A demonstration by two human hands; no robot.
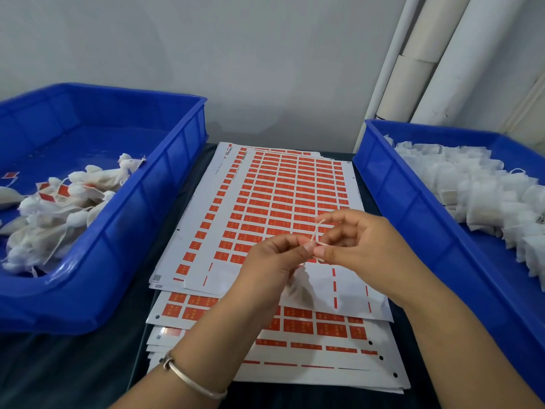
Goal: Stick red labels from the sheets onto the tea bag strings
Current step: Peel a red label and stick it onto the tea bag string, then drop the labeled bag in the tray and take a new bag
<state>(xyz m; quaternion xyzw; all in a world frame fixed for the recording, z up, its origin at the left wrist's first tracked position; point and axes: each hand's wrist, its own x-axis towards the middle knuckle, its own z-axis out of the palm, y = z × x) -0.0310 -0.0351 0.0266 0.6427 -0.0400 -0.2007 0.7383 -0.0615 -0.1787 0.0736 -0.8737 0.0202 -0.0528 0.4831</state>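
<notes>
Both hands over the near part of the label sheets (283,202). Left hand (274,261) and right hand (354,243) each pinch the string (317,231); it runs near-to-far between the grips. Tea bag (298,287) hangs below. Labels lie directly beneath, equally close to both.

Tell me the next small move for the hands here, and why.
Probably lower the right hand to the top sheet and peel off one red label. Both hands pinch the string above the sheet, with the left hand at its lower end and the tea bag hanging below, and no label seems to be on the string yet.
</notes>
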